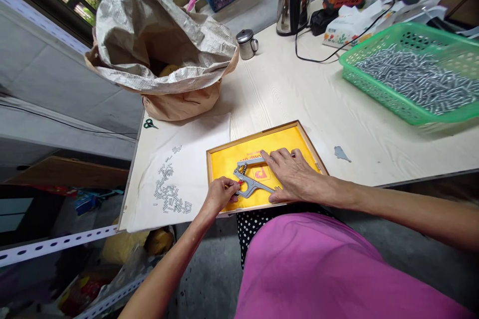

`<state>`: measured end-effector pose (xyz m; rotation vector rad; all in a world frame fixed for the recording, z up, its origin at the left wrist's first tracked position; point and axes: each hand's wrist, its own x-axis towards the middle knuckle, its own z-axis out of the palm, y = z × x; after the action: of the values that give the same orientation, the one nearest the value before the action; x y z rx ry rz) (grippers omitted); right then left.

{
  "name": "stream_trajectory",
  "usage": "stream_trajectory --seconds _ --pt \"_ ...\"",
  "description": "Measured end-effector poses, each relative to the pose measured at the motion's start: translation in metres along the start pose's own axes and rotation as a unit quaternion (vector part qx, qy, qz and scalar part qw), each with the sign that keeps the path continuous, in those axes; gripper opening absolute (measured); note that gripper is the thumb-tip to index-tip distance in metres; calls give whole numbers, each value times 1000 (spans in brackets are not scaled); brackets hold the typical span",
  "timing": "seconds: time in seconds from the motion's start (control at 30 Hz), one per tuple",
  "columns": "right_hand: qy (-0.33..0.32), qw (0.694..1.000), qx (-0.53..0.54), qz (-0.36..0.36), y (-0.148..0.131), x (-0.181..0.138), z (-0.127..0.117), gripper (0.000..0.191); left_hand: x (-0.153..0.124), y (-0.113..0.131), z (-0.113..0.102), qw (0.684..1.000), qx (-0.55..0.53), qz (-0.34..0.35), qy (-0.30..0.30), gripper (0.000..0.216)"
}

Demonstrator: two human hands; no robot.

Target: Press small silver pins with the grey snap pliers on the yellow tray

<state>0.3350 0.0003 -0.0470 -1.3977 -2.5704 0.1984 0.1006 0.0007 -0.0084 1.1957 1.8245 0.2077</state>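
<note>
A grey metal plier-like hand tool [251, 183] with a spring lies over a shallow tray [262, 132] with a wooden rim and a yellow lining. My right hand [294, 172] has its fingers over the upper handle, and its thumb is lower, near the lower handle's end. At the tool's left end, my left hand [223, 192] is closed in a pinch beside a small red part [240, 183]. Whatever sits between those fingertips is too small to make out. Several small pins [277, 188] show by my right palm.
Small metal pins [170, 192] lie scattered on a white cloth [144, 204] at left, near green-handled scissors [150, 123]. Behind stands an open woven sack [183, 102]. A green basket [377, 97] of metal pieces is at right; a lidded cup [247, 45] and kettle [294, 2] are behind.
</note>
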Motion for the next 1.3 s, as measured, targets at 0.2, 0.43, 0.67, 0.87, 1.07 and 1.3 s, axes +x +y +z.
stream_trajectory --seconds 0.2,0.43,0.67,0.87,1.07,1.3 --pt "-12 1000 1 14 -11 -4 0 89 2 0 0 1000 11 -18 3 16" --pt "30 1000 9 0 -15 -4 12 81 -8 -23 9 952 176 200 152 31" --pt "72 990 15 -117 -4 22 1 69 0 7 24 805 384 411 191 78" --pt "72 992 -59 -84 9 38 16 52 16 24 21 822 413 352 173 57" --pt "25 980 -100 -170 13 53 25 28 18 25 18 843 419 311 129 31" --pt "38 990 -70 -115 15 53 19 29 30 13 21 843 372 350 168 41"
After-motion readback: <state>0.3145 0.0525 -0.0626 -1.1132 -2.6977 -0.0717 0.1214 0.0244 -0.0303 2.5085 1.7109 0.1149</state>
